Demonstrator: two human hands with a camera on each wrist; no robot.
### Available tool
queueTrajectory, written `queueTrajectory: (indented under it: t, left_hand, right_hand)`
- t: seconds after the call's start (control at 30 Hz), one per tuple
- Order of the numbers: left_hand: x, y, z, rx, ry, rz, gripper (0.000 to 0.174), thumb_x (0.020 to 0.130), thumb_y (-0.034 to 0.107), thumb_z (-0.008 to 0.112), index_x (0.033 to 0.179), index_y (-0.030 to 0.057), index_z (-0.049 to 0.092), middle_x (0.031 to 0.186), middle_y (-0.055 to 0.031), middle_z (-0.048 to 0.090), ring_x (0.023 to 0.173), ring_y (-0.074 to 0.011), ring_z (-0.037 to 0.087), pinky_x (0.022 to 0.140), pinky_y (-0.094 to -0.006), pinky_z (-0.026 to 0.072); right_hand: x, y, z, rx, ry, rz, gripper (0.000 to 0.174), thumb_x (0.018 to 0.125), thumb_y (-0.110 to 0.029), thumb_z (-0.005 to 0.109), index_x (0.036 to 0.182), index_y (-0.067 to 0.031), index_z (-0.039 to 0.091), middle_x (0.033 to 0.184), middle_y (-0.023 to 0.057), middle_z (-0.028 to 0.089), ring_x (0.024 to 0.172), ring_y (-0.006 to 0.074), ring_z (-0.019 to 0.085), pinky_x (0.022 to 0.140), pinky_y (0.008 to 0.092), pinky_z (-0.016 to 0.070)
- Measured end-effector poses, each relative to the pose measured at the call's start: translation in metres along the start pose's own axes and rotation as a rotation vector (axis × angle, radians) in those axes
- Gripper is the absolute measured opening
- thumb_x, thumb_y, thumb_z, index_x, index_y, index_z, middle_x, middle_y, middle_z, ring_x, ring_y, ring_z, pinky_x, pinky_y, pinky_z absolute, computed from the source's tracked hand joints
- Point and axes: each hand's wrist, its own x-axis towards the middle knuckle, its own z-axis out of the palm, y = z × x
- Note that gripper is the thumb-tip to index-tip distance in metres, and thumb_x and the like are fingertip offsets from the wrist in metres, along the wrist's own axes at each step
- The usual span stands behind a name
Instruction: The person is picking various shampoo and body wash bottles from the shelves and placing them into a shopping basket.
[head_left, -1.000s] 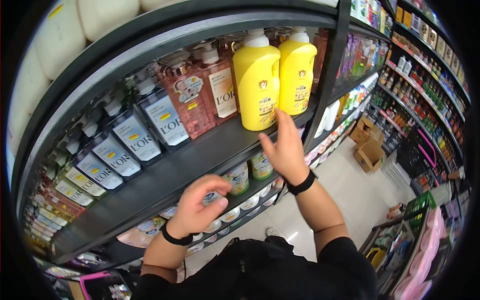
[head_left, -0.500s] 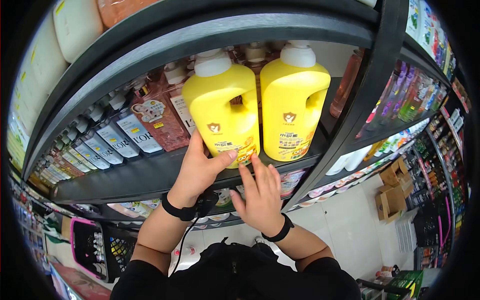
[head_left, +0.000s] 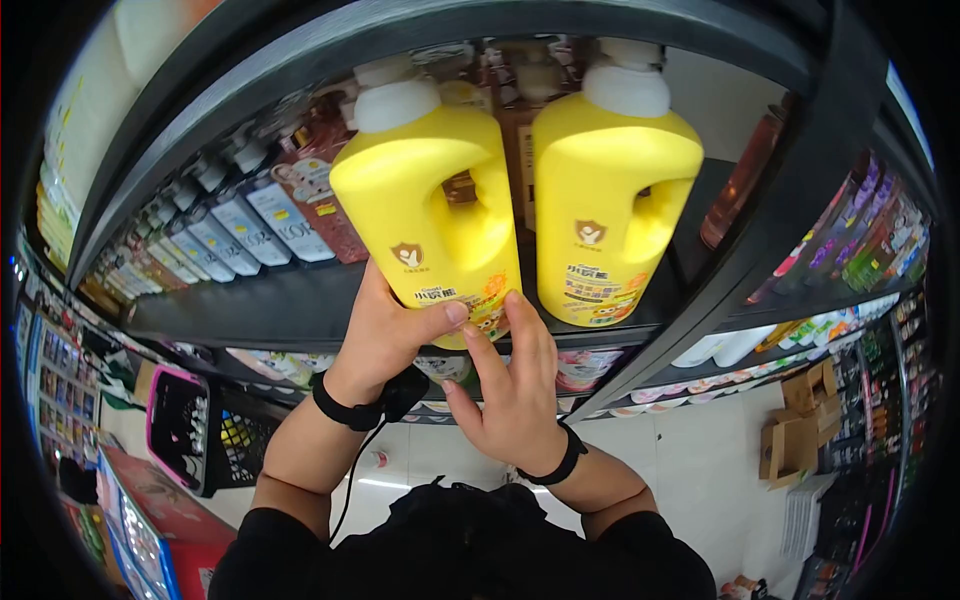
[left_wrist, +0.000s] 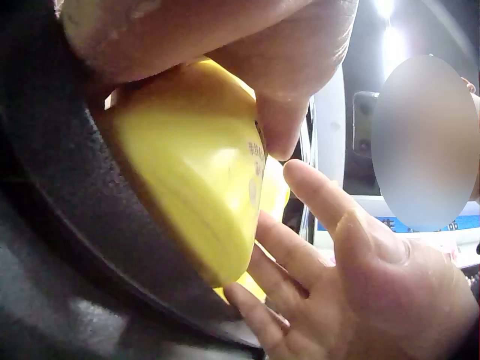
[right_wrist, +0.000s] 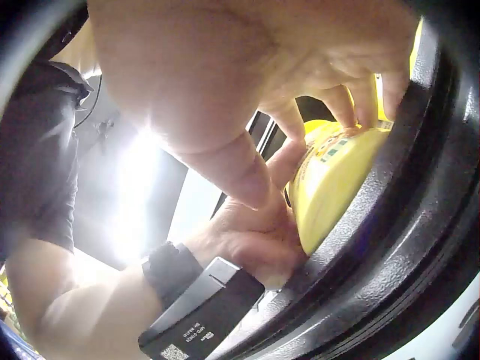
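Note:
Two large yellow bottles with white tops stand side by side at the shelf's front in the head view. My left hand grips the lower left side of the left bottle, its thumb across the front label. Against the low front of that bottle rest the fingertips of my right hand, fingers spread and nearly straight. The right bottle is untouched, a narrow gap away. In the left wrist view the left bottle's yellow body shows under my left hand, close over the dark shelf edge.
Pump bottles with L'OR labels line the shelf to the left, beside pink ones. A black upright bounds the shelf on the right. Cardboard boxes sit on the floor at right; a black basket with pink trim is at left.
My left hand has come up from below the shelf edge to grip the left bottle's side. My right hand's fingertips are now on its lower front. The head view has drawn closer.

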Motion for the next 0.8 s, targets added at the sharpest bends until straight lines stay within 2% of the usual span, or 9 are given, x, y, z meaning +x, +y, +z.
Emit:
queueTrajectory:
  t: [0.23,0.37,0.4,0.5,0.53,0.63,0.67,0.77,0.8]
  left_hand:
    - [-0.05,0.009,-0.016,-0.224,0.122,0.021,0.067,0.081,0.013,0.077,0.139,-0.0009,0.045,0.129,-0.0131,0.062,0.116,-0.0222,0.063,0.099,-0.037,0.0516]
    - [-0.101,0.025,-0.044,-0.238,0.18,-0.024,0.076,0.078,0.02,0.08,0.142,-0.0011,0.044,0.131,-0.0132,0.061,0.119,-0.0228,0.061,0.102,-0.0376,0.0499]
    - [-0.117,0.028,-0.05,-0.245,0.208,-0.042,0.082,0.076,0.025,0.083,0.143,-0.0007,0.043,0.132,-0.012,0.061,0.12,-0.0232,0.061,0.103,-0.0384,0.0493]
    - [-0.165,0.031,-0.079,-0.212,0.219,-0.013,0.084,0.075,0.026,0.084,0.143,-0.0004,0.043,0.133,-0.0113,0.06,0.121,-0.0231,0.061,0.104,-0.038,0.0483]
    - [-0.18,0.031,-0.092,-0.194,0.225,-0.032,0.087,0.072,0.025,0.087,0.144,-0.0004,0.043,0.134,-0.0104,0.06,0.122,-0.0228,0.06,0.104,-0.0381,0.0475]
    - [-0.235,0.027,-0.124,-0.103,0.219,-0.054,0.088,0.071,0.023,0.088,0.144,-0.0006,0.043,0.135,-0.0103,0.06,0.123,-0.0225,0.059,0.105,-0.0382,0.0469]
    - [-0.255,0.025,-0.132,-0.126,0.222,-0.051,0.089,0.071,0.021,0.089,0.144,0.0,0.044,0.134,-0.0098,0.06,0.124,-0.0217,0.059,0.105,-0.0386,0.0465]
    - [-0.337,0.013,-0.161,-0.026,0.274,-0.079,0.09,0.07,0.023,0.09,0.144,0.0007,0.044,0.132,-0.009,0.062,0.124,-0.021,0.059,0.105,-0.0385,0.0464]
    - [-0.364,0.011,-0.166,-0.023,0.316,-0.105,0.091,0.067,0.028,0.092,0.141,0.0009,0.047,0.129,-0.0105,0.064,0.122,-0.0221,0.06,0.104,-0.0378,0.0473]
  right_hand:
    - [-0.006,-0.024,0.007,0.114,-0.029,-0.169,0.079,0.078,-0.019,0.08,0.147,-0.0116,0.042,0.15,0.034,0.035,0.128,0.056,0.044,0.103,0.0616,0.0385]
    - [-0.016,-0.047,0.02,0.289,-0.069,-0.206,0.079,0.079,-0.02,0.08,0.147,-0.0125,0.041,0.15,0.0316,0.036,0.13,0.0526,0.044,0.105,0.0603,0.0389]
    - [-0.016,-0.052,0.024,0.371,-0.071,-0.227,0.078,0.082,-0.02,0.079,0.148,-0.01,0.038,0.15,0.0293,0.036,0.133,0.0472,0.045,0.107,0.0571,0.0398]
    - [-0.03,-0.065,0.052,0.678,-0.077,-0.124,0.069,0.081,-0.018,0.081,0.14,-0.0033,0.047,0.143,0.0282,0.044,0.125,0.046,0.052,0.104,0.0505,0.0444]
    - [-0.031,-0.071,0.059,0.714,-0.137,-0.103,0.074,0.085,-0.019,0.078,0.145,0.0007,0.038,0.144,0.0271,0.044,0.127,0.04,0.052,0.106,0.0473,0.0428]
    - [-0.035,-0.105,0.083,1.163,-0.351,0.226,0.08,0.088,-0.018,0.075,0.151,-0.0006,0.029,0.145,0.0252,0.045,0.129,0.0331,0.051,0.108,0.0454,0.0403]
    - [-0.034,-0.116,0.093,1.241,-0.417,0.233,0.084,0.091,-0.016,0.072,0.155,-0.001,0.019,0.145,0.023,0.045,0.129,0.0291,0.05,0.109,0.0442,0.0384]
    - [-0.044,-0.159,0.121,1.394,-0.636,0.393,0.085,0.09,-0.008,0.072,0.155,-0.0016,0.018,0.145,0.0202,0.046,0.128,0.0279,0.052,0.108,0.0429,0.0392]
    - [-0.049,-0.178,0.132,1.391,-0.75,0.419,0.085,0.088,-0.002,0.072,0.155,-0.0023,0.02,0.14,0.0179,0.051,0.128,0.0259,0.053,0.109,0.0421,0.039]
